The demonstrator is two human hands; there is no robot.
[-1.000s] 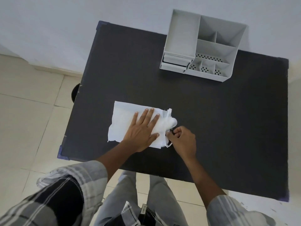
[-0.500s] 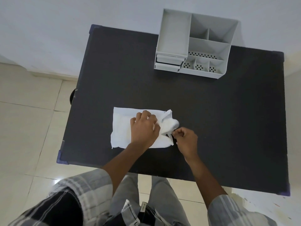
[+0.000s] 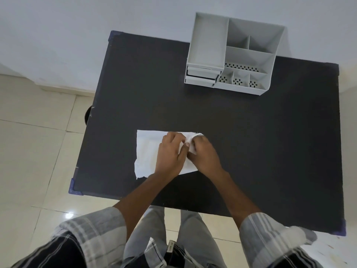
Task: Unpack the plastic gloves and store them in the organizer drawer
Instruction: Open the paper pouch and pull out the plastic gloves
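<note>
A white plastic packet of gloves (image 3: 146,151) lies flat on the black table (image 3: 270,142) near its front edge. My left hand (image 3: 170,151) rests on the packet with fingers curled, pinching its right end. My right hand (image 3: 204,153) meets it there and grips the bunched white plastic (image 3: 190,141) at that same end. The grey organizer (image 3: 231,60) stands at the table's far edge; its two small drawers (image 3: 201,75) at the front left look closed.
The organizer has a tall left bin and several open compartments with perforated floors. A white wall runs behind the table. Tiled floor shows to the left and below, and a dark round object (image 3: 88,118) peeks out under the table's left edge.
My left hand went from flat on the packet to curled and pinching its right end. My right hand moved left to join it on the bunched plastic.
</note>
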